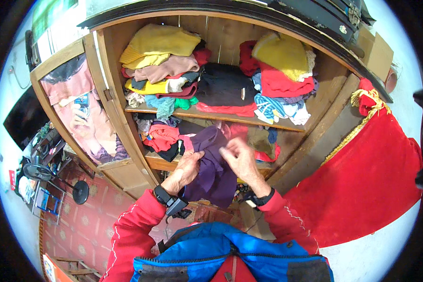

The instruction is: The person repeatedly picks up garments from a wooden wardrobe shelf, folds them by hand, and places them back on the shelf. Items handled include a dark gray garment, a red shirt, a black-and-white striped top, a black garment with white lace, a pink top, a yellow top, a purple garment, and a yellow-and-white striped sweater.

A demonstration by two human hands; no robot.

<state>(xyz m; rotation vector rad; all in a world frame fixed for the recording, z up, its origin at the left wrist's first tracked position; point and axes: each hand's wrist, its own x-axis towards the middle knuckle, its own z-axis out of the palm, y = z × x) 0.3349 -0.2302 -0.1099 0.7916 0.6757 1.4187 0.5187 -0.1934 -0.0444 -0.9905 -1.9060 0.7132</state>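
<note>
A dark purple garment (213,172) hangs in front of the wardrobe's lower shelf. My left hand (188,167) grips its left side, thumb on top of the fabric. At its right edge is my right hand (240,155), slightly blurred, with fingers bent; whether it pinches the cloth is unclear. Behind the garment, the lower shelf bears a crumpled coral-red cloth (164,135) on the left and an olive-brown cloth (262,141) on the right. Part of that shelf is hidden by the garment and my hands.
Folded clothes fill the upper shelf (215,118), including a yellow knit garment (162,44), a black folded garment (225,84) and a red one (285,83). The wardrobe door (116,141) stands open at left. A red fringed cloth (359,183) hangs at right. A pedestal fan (38,171) stands left.
</note>
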